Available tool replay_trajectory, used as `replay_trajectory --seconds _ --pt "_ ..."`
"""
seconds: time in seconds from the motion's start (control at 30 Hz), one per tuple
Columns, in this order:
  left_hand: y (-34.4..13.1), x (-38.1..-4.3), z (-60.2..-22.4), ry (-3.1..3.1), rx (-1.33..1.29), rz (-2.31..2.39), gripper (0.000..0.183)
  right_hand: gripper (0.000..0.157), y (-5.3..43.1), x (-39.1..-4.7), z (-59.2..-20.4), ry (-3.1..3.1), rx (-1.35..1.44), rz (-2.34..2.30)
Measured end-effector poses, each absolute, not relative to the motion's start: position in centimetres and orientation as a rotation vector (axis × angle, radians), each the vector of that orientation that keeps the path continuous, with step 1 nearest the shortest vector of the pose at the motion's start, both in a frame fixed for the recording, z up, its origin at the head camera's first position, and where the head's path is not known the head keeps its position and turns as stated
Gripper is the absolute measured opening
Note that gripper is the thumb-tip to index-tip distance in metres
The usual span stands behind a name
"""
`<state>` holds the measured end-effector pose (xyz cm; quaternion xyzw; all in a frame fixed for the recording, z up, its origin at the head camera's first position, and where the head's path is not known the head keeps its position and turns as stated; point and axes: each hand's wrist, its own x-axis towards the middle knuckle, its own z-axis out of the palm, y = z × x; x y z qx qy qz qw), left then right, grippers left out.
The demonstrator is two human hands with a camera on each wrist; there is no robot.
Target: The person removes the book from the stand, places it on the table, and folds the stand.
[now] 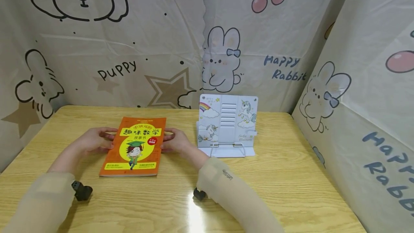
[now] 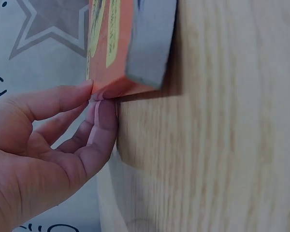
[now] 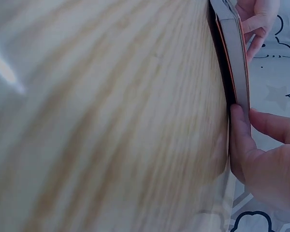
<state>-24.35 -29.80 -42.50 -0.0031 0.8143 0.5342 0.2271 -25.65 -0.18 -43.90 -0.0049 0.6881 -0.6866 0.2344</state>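
Observation:
An orange paperback book (image 1: 111, 159), its cover showing a cartoon child in a green graduation cap, lies face up above the table's left half. My left hand (image 1: 97, 140) holds its left edge. In the left wrist view, the fingertips (image 2: 106, 113) meet the book at its spine-side edge. On the opposite side, my right hand (image 1: 176, 141) pinches the page edge. The right wrist view has one finger (image 3: 238, 121) under the book (image 3: 239, 63) and the thumb on the cover side, with a dark shadow beneath the book.
A white book stand (image 1: 228, 125) with unicorn and rainbow pictures stands upright to the right of my right hand, with a wire page holder at its front. Patterned cloth (image 1: 161, 39) hangs behind and beside the wooden table (image 1: 284, 190).

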Motion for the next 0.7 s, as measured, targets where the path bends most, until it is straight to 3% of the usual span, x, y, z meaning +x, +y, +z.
replay_trajectory --seconds 0.7 --pt "-30.67 -24.67 -42.64 2.331 0.102 1.323 0.074 0.064 0.35 -25.84 -43.39 1.984 -0.09 -1.712"
